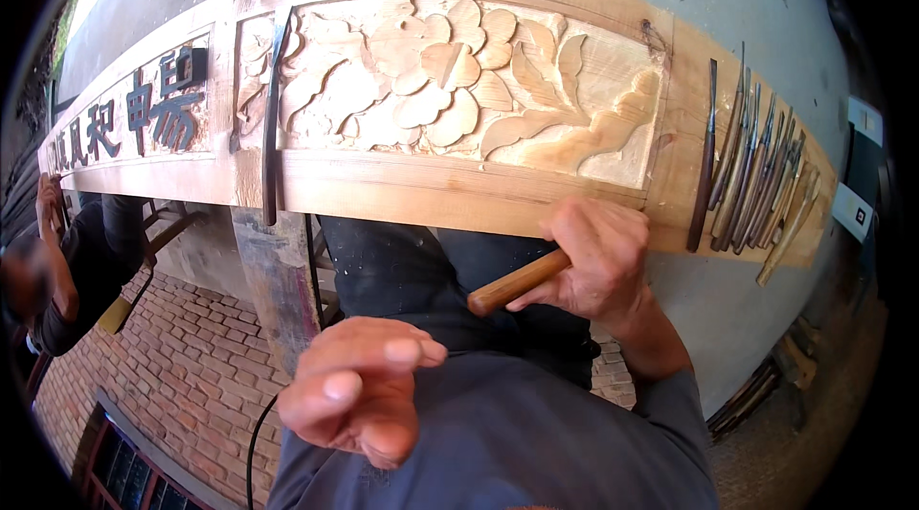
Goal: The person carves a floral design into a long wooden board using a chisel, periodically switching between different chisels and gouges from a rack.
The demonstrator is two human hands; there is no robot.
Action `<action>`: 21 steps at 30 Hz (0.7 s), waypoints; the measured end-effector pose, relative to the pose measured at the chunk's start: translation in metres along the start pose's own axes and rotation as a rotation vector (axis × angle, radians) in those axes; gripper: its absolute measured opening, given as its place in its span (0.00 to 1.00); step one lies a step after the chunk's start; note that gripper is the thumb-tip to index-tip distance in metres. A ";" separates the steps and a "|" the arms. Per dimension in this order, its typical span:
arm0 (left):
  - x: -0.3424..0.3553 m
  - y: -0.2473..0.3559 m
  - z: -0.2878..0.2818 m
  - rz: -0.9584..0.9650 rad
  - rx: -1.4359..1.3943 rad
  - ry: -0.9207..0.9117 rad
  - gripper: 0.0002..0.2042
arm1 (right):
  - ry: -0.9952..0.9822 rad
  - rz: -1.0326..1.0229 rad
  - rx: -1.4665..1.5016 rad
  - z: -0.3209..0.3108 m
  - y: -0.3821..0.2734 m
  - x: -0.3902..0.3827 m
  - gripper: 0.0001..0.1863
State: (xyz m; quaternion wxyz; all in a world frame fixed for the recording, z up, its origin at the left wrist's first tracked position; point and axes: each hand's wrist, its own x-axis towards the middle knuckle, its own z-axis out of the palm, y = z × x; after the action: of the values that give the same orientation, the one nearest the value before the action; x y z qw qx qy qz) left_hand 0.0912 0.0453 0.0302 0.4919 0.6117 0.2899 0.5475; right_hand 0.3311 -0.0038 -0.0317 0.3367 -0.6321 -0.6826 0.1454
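My left hand (pixel 364 390) is raised palm up in front of my body, fingers loosely curled and apart, holding nothing. My right hand (pixel 598 261) grips a round wooden tool handle (pixel 507 287) just below the near edge of a long pale wooden board (pixel 459 189); the tool's other end is hidden. The board carries a carved relief panel of flowers and leaves (pixel 431 79). A long dark tool (pixel 273 117) lies across the panel's left part. At the board's right end lies a row of several chisels with wooden handles (pixel 756 175).
Dark raised characters (pixel 163 108) stand on the board's left section. Another person (pixel 72 271) is at the board's left end, a hand at its edge. A worn wooden support (pixel 273 271) stands under the board on a brick floor (pixel 191 357). A dark cable hangs near my left side.
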 end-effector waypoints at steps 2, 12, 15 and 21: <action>0.004 -0.009 -0.021 -0.282 0.251 0.158 0.32 | -0.089 -0.150 0.073 0.019 -0.010 0.009 0.39; 0.009 -0.054 -0.041 -0.955 -0.100 -0.214 0.58 | -0.179 -0.486 0.341 0.085 0.007 0.035 0.32; 0.010 -0.054 -0.036 -0.955 -0.118 -0.228 0.59 | -0.136 -0.482 0.380 0.094 0.012 0.035 0.32; 0.006 -0.049 -0.031 -0.932 -0.057 -0.284 0.57 | -0.137 -0.492 0.436 0.097 0.010 0.030 0.32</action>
State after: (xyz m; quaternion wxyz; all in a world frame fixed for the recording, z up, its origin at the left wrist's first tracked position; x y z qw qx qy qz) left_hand 0.0719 0.0765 -0.0150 0.7358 0.4719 0.4479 0.1880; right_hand 0.2771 0.0493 -0.1009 0.4423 -0.3503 -0.7887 0.2442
